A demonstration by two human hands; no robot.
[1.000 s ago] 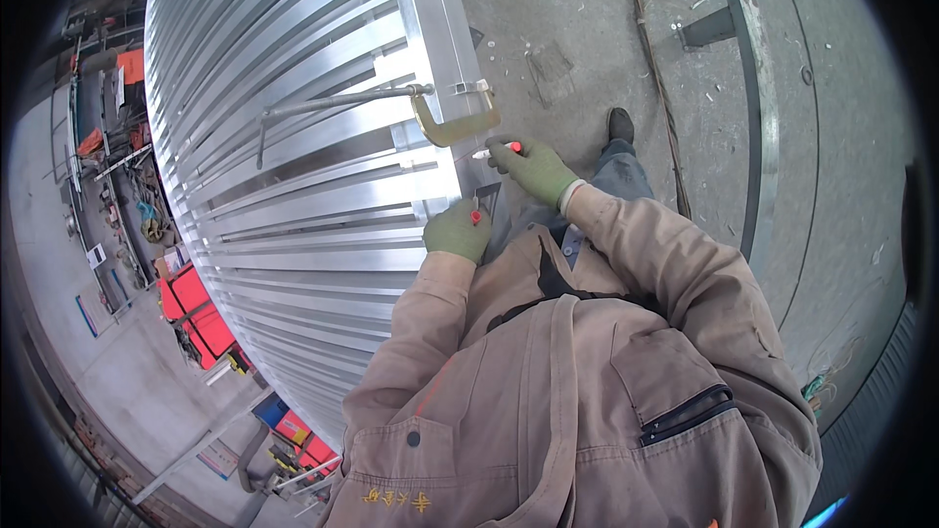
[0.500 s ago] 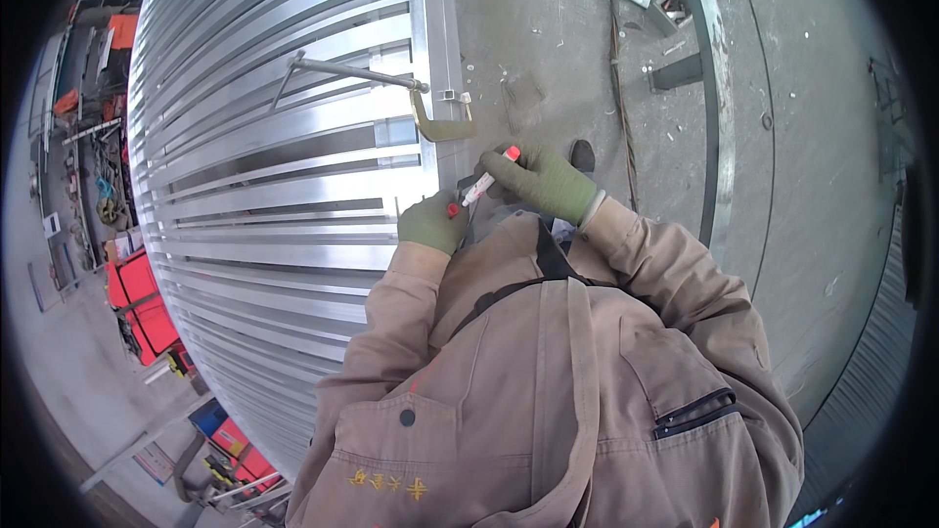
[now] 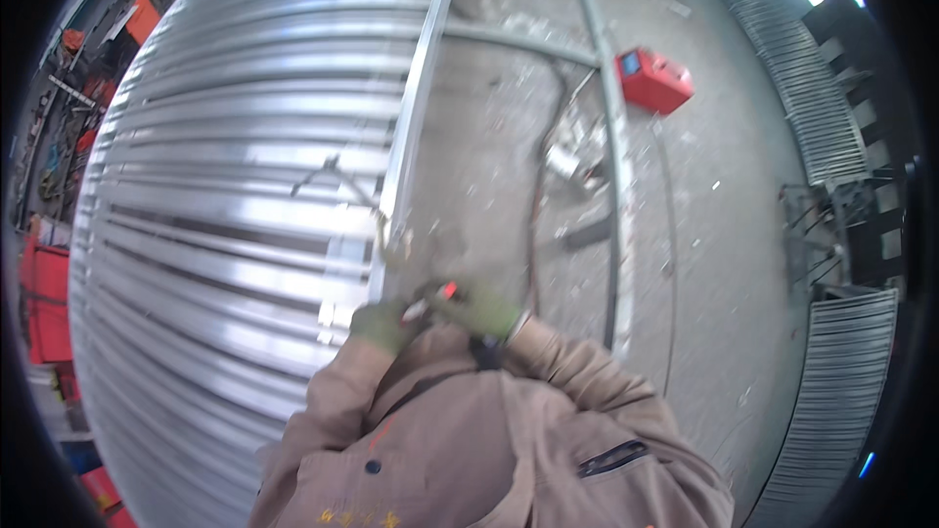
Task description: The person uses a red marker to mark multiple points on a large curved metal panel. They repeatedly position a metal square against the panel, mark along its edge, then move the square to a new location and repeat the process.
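My right hand (image 3: 484,311), in a green glove, is closed on a marker pen (image 3: 418,310) with a white barrel and a red end. At the pen's other end my left hand (image 3: 381,326), gloved alike, is curled close against it. Motion smears its fingers, and whatever they hold is hidden. Just beyond both hands, a clamp (image 3: 377,207) with a long bar sits on the edge of a large rack of silvery metal slats (image 3: 225,235).
Right of the rack, a long metal beam (image 3: 616,196) lies across the concrete floor, with cables near it. A red box-shaped machine (image 3: 657,81) stands beyond it. Scraps (image 3: 577,166) lie by the beam. More slatted panels (image 3: 831,411) stand far right; red cases (image 3: 47,303) are far left.
My view has swung up and to the right, bringing in the red machine and right-hand panels. The hands have come closer together. The red cap seen in my left hand is no longer visible.
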